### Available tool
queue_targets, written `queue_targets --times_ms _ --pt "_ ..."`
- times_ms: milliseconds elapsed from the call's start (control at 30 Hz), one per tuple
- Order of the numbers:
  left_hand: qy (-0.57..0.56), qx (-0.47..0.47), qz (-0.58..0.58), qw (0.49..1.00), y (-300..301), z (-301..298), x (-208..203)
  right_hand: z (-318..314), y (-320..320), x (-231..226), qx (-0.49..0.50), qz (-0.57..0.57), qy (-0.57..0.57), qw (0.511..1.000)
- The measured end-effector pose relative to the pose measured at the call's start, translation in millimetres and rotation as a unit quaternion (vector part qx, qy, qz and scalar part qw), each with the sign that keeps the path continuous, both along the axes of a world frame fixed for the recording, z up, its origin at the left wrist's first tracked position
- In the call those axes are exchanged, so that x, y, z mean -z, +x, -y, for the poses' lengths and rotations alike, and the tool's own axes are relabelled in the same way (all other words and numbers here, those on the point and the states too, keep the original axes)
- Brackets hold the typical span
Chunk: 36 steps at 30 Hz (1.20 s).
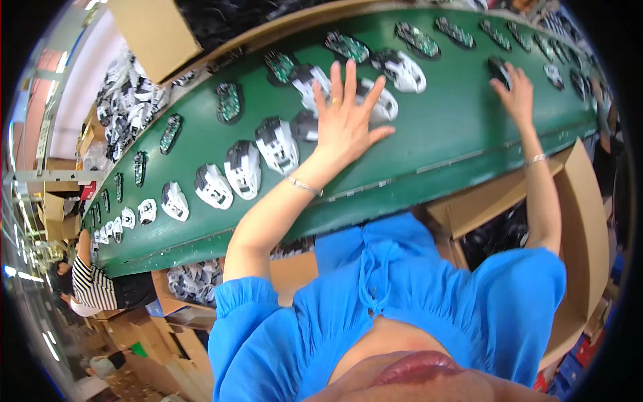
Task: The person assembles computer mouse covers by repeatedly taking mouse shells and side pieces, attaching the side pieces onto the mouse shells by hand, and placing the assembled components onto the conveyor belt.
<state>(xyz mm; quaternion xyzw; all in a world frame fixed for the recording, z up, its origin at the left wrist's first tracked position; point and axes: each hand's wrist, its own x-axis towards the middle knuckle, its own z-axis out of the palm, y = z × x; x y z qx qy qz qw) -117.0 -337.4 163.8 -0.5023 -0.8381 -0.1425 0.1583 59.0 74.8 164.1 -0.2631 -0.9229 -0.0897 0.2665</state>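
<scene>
My left hand [348,117] is spread wide, its fingers over white-and-black plastic shells shaped like computer mouse tops. One white shell [386,106] shows partly behind its fingers, and another white-and-black shell [404,71] lies just past the fingertips. At the right, my right hand [518,99] has thumb and fingers around a black mouse-shaped part [497,70] on the green belt [449,114]. Along the belt's far side runs a row of black bases with green circuit boards [347,47]. More white-and-black shells [276,146] lie in the nearer row to the left.
An open cardboard box [579,221] with black parts stands below the belt at my right. Another box [175,289] of grey parts is at the lower left. White-and-black parts [130,97] are heaped beyond the belt. A person in a striped top [92,285] is at the far left.
</scene>
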Motion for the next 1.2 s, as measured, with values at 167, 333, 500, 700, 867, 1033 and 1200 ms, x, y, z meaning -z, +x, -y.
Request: queue_targets --times_ms 167,333,500,700,867,1033,1200 --pt "-0.050 -0.061 0.032 0.996 -22 31 -8 167 -75 -38 -0.299 -0.024 -0.162 0.940" --pt "-0.082 0.000 -0.002 0.997 -38 73 -2 222 -86 -7 -0.301 0.103 -0.123 0.940" --pt "-0.128 0.031 -0.036 0.991 -72 149 -5 288 -86 -9 -0.260 0.126 -0.127 0.949" --pt "-0.156 0.024 -0.079 0.984 -125 233 1 379 -147 -1 -0.453 0.095 -0.282 0.840" --pt "-0.115 -0.018 -0.097 0.988 -141 275 2 352 -259 -46 -0.493 -0.164 -0.295 0.802" --pt "0.089 -0.077 -0.084 0.989 -122 247 -1 250 -373 -99 -0.278 -0.328 -0.166 0.887" --pt "0.150 -0.224 -0.097 0.958 -77 179 -3 234 -394 -97 -0.162 -0.127 -0.200 0.958"
